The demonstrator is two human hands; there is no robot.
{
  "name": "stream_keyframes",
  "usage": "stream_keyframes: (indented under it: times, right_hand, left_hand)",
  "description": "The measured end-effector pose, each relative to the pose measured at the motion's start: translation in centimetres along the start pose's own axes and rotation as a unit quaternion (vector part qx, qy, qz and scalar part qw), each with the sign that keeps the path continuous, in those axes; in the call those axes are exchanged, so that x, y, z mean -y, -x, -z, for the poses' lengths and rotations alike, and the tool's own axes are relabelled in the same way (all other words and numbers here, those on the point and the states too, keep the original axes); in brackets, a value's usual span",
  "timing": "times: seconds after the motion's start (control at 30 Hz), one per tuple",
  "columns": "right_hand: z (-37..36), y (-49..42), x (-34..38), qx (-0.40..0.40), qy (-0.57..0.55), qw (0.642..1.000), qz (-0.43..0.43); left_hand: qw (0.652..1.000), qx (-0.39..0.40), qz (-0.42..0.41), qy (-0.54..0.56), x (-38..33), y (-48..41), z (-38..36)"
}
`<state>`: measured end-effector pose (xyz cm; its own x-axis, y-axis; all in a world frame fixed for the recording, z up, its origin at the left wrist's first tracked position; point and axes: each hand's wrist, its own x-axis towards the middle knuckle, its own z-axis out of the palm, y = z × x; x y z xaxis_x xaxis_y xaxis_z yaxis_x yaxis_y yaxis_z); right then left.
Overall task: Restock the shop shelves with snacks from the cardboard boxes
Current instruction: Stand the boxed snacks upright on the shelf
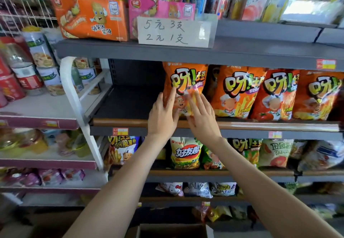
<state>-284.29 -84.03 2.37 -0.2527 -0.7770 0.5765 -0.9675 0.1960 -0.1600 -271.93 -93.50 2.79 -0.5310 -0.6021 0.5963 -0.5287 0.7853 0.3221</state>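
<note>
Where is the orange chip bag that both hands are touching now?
In the head view, the orange chip bag stands on the middle shelf, leftmost of the row of orange bags, below the handwritten price sign.

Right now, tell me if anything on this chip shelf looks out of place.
Nothing spilled or damaged. The shelf is bare left of the orange chip bag touched by the left hand and right hand: an unfilled gap.
</note>
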Motion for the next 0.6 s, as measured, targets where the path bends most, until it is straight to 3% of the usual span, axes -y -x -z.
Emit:
stream_keyframes:
  times: [0.1,0.2,0.33,0.47,0.6]
  right_hand:
    - [-0.9,3.1,2.6,0.015,-0.029,0.999,-0.020]
    - [-3.2,6.7,5.6,0.031,-0.069,0.997,-0.010]
    - [-7.5,11.9,9.1,0.147,-0.134,0.979,-0.051]
    - [-11.1,15.5,11.8,0.289,-0.166,0.937,-0.104]
    - [-14.7,17.6,13.6,0.396,-0.178,0.892,-0.127]
  left_hand:
    - [0.995,-0.063,-0.020,0.081,2.0,4.0,0.3]
    - [0.990,-0.061,-0.013,0.128,5.0,9.9,0.6]
    - [0.974,0.085,0.150,0.146,9.8,19.1,0.2]
    - [0.911,0.241,0.315,0.115,14.9,27.9,0.0]
    - [0.841,0.296,0.446,0.083,17.7,35.0,1.2]
